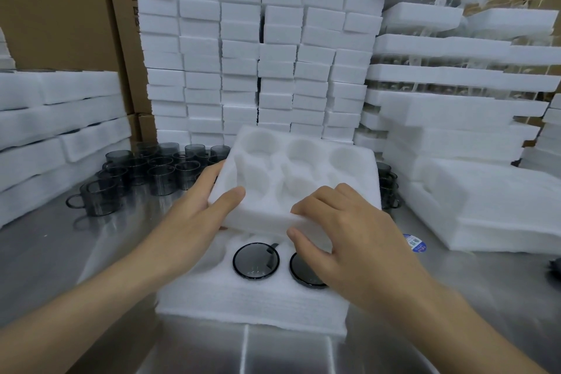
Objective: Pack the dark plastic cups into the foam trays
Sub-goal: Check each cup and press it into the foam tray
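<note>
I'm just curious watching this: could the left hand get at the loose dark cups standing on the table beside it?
Probably not just now: the left hand grips the empty foam tray by its edge. Nothing stands between it and the loose cups, though, so once it lets go, likely yes.

A packing room or warehouse: stacked foam trays point(239, 48), cardboard cartons point(57, 9), steel worktable point(60, 252).

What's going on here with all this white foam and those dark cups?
A person is packing cups. The left hand and right hand grip an empty foam tray, tilted, just above a lower tray where two dark cups already sit in pockets. More loose cups wait on the metal table to the left, with foam stacks behind.
</note>
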